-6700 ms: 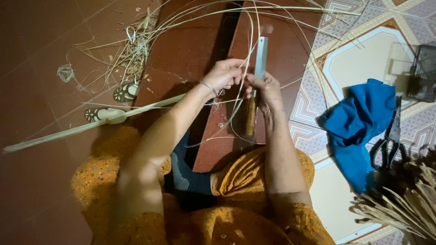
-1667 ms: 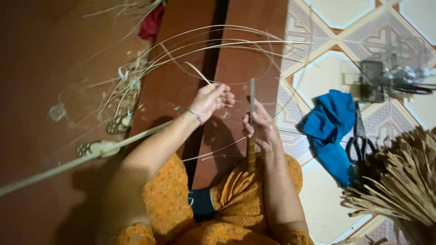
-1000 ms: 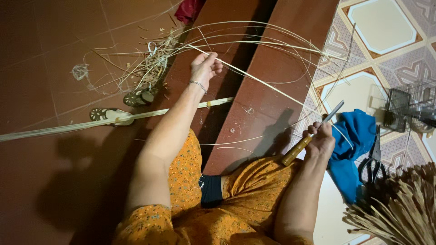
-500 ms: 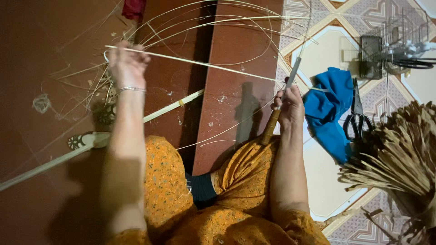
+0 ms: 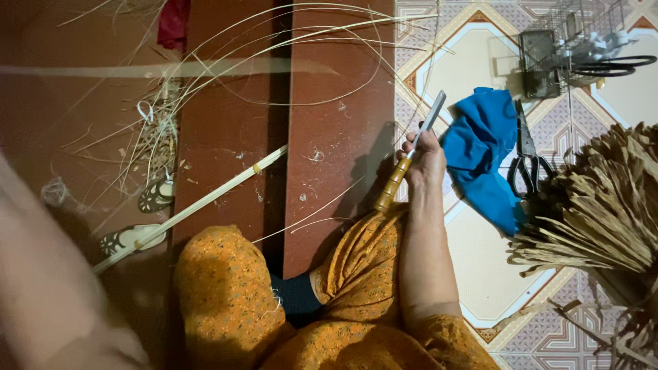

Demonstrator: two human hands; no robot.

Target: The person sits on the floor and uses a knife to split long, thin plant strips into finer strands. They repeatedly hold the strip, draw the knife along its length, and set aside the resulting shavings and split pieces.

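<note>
- The right hand [image 5: 425,163] is shown closed around a knife [image 5: 410,155]; the wooden handle runs down-left toward the lap, the grey blade up-right.
- Thin cane strips [image 5: 301,41] are seen arcing over the red wooden boards [image 5: 336,137], up-left of the right hand, well apart from the blade.
- The left arm is rendered as a blur at the lower left edge; its hand's state cannot be told.
- A blue cloth [image 5: 483,154] and scissors [image 5: 526,154] lie just right of the knife hand.

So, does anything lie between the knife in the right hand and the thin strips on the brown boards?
Nothing visible does. The knife points toward the thin strips over bare board; the blue cloth lies beside the right hand.
</note>
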